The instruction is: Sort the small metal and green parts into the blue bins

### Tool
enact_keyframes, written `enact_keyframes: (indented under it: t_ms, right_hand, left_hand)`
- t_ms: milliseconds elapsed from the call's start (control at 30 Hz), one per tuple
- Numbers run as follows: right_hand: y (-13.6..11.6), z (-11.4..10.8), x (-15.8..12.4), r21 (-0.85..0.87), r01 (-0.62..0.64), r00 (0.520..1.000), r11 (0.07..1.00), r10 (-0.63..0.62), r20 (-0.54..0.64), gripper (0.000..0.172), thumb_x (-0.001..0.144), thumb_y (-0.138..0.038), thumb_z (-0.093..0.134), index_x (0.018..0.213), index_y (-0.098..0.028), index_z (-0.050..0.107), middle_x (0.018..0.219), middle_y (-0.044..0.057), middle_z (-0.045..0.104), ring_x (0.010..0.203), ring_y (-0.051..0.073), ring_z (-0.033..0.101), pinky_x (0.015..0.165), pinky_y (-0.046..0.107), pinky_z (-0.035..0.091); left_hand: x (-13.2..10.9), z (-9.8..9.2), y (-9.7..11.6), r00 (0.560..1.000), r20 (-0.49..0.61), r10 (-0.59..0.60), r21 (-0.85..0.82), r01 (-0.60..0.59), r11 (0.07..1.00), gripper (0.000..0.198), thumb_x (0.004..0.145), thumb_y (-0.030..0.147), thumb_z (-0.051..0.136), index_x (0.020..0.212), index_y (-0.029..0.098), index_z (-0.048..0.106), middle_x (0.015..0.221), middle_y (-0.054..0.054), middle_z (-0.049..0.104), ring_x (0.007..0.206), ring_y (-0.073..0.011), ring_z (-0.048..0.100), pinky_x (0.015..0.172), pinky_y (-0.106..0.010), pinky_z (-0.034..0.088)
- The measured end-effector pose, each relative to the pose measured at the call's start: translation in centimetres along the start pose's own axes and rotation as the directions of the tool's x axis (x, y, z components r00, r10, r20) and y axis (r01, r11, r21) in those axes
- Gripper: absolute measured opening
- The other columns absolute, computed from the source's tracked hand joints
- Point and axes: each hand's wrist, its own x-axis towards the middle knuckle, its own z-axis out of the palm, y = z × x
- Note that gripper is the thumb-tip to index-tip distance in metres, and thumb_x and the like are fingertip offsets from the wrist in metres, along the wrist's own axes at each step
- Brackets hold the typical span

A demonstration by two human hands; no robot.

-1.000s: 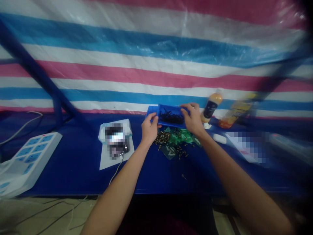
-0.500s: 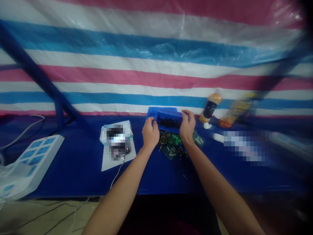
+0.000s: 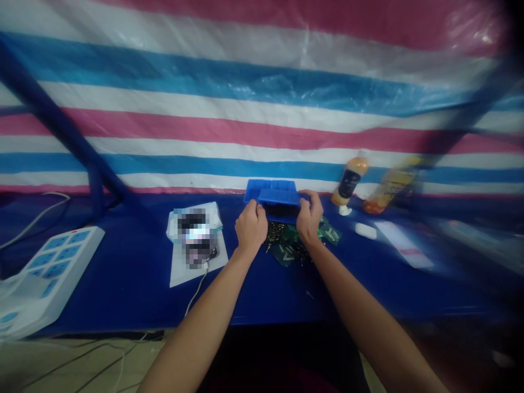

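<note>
Between my two hands is a small blue plastic bin, tilted forward toward me, its inside mostly in shadow. My left hand is closed on its left end. The fingers of my right hand grip its right end. Behind it, against the striped sheet, stands another blue bin. Just below the held bin lies a pile of small brass-coloured metal parts among green cards or boards. Part of the pile is hidden by the bin and my right hand.
Left are a white power strip and a phone-like device on white paper with a cable. Two drink bottles stand at the back right. A small white case and a pale flat object lie on the blue table.
The held bin has tipped toward me; its dark contents showed before, and now its far blue wall faces me. My right hand has turned slightly and shifted left and down.
</note>
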Motion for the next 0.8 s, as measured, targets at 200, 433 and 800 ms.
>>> enact_keyframes:
  t_ms: [200,433,800]
  right_hand:
    - [0.1,0.0,-0.4,0.005,0.069,0.997,0.998,-0.069,0.028,0.029,0.085,-0.023,0.041,0.105,-0.019,0.061,0.106,0.008,0.064,0.104,0.022,0.057,0.094,0.04,0.043]
    - [0.1,-0.2,-0.6,0.025,0.151,0.988,0.988,-0.151,0.023,0.03,0.084,-0.021,0.04,0.105,-0.02,0.061,0.106,0.008,0.062,0.104,0.024,0.057,0.095,0.043,0.044]
    - [-0.4,-1.2,0.6,0.028,0.37,0.902,0.929,-0.366,0.23,0.032,0.097,-0.037,0.039,0.121,-0.025,0.056,0.129,0.011,0.054,0.129,0.028,0.047,0.106,0.053,0.04]
  left_hand:
    - [-0.2,0.2,-0.2,1.0,-0.03,-0.011,0.024,0.012,1.0,0.024,0.098,0.027,0.037,0.09,0.022,0.058,0.082,-0.007,0.067,0.077,-0.0243,0.064,0.066,-0.03,0.037]
    - [-0.2,0.4,-0.3,0.997,-0.082,0.009,-0.035,-0.012,0.999,0.027,0.097,0.027,0.037,0.099,0.02,0.063,0.086,-0.009,0.069,0.082,-0.0259,0.066,0.072,-0.032,0.042]
    - [0.1,0.6,-0.9,0.981,-0.193,-0.015,-0.209,-0.026,0.977,0.027,0.098,0.026,0.035,0.094,0.018,0.06,0.085,-0.008,0.067,0.084,-0.0239,0.064,0.078,-0.033,0.045]
